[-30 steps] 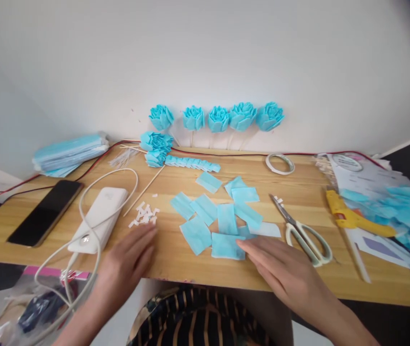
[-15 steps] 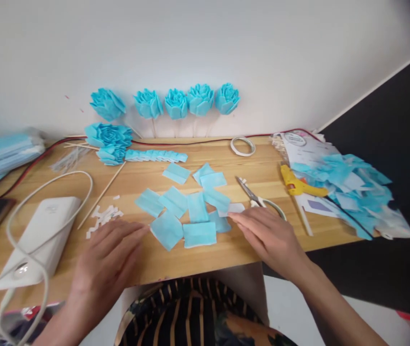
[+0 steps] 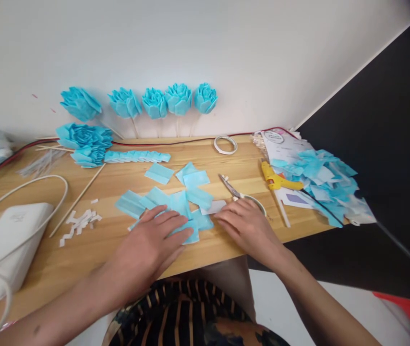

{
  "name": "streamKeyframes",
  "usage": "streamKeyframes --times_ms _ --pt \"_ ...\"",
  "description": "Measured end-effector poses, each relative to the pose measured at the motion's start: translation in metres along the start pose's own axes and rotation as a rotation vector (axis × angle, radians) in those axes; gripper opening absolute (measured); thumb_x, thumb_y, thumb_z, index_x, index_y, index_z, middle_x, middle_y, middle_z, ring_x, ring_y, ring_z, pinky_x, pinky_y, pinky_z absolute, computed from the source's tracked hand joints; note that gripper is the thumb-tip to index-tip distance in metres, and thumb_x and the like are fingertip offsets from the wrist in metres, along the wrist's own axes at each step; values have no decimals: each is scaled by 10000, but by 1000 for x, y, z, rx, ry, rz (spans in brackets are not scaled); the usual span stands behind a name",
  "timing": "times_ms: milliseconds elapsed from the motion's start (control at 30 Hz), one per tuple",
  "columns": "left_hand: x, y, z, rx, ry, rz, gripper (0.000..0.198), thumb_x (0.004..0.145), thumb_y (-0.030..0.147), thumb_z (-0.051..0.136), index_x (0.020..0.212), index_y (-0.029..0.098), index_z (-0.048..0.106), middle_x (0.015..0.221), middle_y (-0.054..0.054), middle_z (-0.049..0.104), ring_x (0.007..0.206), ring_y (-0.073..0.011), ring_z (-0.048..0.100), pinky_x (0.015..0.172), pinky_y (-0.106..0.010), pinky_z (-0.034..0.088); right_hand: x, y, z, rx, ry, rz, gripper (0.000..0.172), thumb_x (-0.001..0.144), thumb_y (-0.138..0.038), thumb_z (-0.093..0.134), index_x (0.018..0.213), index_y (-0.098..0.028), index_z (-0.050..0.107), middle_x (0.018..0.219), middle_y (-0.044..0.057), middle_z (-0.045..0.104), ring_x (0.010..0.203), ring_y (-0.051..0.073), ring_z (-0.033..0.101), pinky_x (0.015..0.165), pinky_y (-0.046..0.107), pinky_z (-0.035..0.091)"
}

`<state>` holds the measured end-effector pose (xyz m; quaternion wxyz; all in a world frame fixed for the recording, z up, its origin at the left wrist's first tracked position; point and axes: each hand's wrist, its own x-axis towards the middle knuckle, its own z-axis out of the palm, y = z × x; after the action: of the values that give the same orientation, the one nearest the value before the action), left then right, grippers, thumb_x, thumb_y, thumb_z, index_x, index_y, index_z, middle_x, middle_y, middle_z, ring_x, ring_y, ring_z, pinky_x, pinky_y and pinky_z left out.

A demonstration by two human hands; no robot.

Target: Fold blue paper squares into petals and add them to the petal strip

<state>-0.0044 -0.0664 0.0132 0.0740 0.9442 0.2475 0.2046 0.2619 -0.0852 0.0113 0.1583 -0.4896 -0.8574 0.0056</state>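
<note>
Left hand (image 3: 150,245) is lying palm down on the near end of the blue squares (image 3: 199,197), fingers spread and flat. The grip is open, pressing rather than holding anything.

Right hand (image 3: 246,226) is also resting flat and open. Its fingertips are touching a white slip (image 3: 212,207) at the right edge of the squares, and the back of the hand is covering part of the scissors (image 3: 232,188).

The squares are sitting in a loose overlapping cluster at the middle of the surface (image 3: 82,250), near the front edge and between the two hands. Two or three are lying apart toward the wall.

Behind them a pleated blue strip (image 3: 136,156) is running out from two flat blue blooms (image 3: 82,137). Five blue flowers on sticks (image 3: 154,103) are leaning on the wall.

- **To the right:** a tape roll (image 3: 225,144), a yellow glue gun (image 3: 277,180) and a heap of blue offcuts (image 3: 320,178).
- **To the left:** small white scraps (image 3: 78,222), a skewer (image 3: 77,199) and a white power bank (image 3: 6,235).

Judgement: both hands appear to be herding the squares together and flattening them, with no piece singled out. Lifting one would call for a fingertip pinch at a free edge, because the pieces look thin and are overlapping. The other palm would need to be pinning the rest down.
</note>
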Motion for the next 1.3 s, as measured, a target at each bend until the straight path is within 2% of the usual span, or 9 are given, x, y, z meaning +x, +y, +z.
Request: streamKeyframes --times_ms 133,233,533,700,867,967,1067,1167,1300 --pt "8 -12 11 52 -147 -56 377 925 325 534 1271 175 552 1270 -116 637 1176 -292 571 1042 -544 381 1 4 7 -69 -19 0 201 956 -223 495 1017 -198 685 919 52 703 862 203 582 820 369 374" --pt "5 -18 7 36 -213 -107 381 942 312 504 1293 167 527 1235 -117 657 1134 -270 600 1069 -558 346 -2 6 5 -93 48 24 195 948 -176 493 997 -169 682 942 68 706 872 210 584 826 379 369" --pt "4 -16 7 10 -158 -111 319 953 285 479 1238 170 567 1212 -104 663 1141 -237 589 1093 -532 321 3 -14 14 74 -3 -72 165 934 -275 544 1022 -194 658 959 52 694 892 210 565 806 365 365" --pt "4 -19 13 24 -215 -111 183 909 219 539 1037 177 663 1174 -95 677 1127 -254 592 1079 -531 349 6 -12 20 92 -6 -83 177 936 -205 525 837 -191 671 877 48 685 858 197 576 789 363 365" --pt "-1 -21 12 7 -231 -139 162 902 183 528 962 179 679 1191 -97 668 1154 -262 580 1094 -540 336 2 4 1 463 28 62 111 906 -225 563 857 -201 659 926 47 676 894 189 588 815 355 401" --pt "-2 -20 7 -96 -197 -173 228 905 245 545 1101 189 646 1217 -107 656 1163 -263 578 1105 -546 324 4 11 -7 885 32 342 105 873 -294 602 831 -209 645 858 20 655 815 160 591 748 307 427" --pt "5 -16 -6 -274 -49 -313 384 920 326 526 1289 219 540 1347 -112 576 1251 -262 515 1086 -497 368 12 12 -8 1171 9 580 171 844 -369 626 781 -210 639 706 -25 593 661 117 527 650 264 395" --pt "23 -13 -20 -539 72 -492 470 903 389 536 1350 252 489 1371 -96 560 1247 -275 518 1013 -452 442 28 7 -6 1325 -19 601 208 829 -389 641 745 -199 630 618 -49 530 576 89 454 599 247 347" --pt "52 -17 -21 -946 68 -601 524 823 437 615 1301 234 543 1171 -88 679 1009 -250 640 815 -358 526 53 0 -8 1351 -63 530 212 822 -371 644 722 -187 607 618 -50 507 572 85 434 577 237 324"
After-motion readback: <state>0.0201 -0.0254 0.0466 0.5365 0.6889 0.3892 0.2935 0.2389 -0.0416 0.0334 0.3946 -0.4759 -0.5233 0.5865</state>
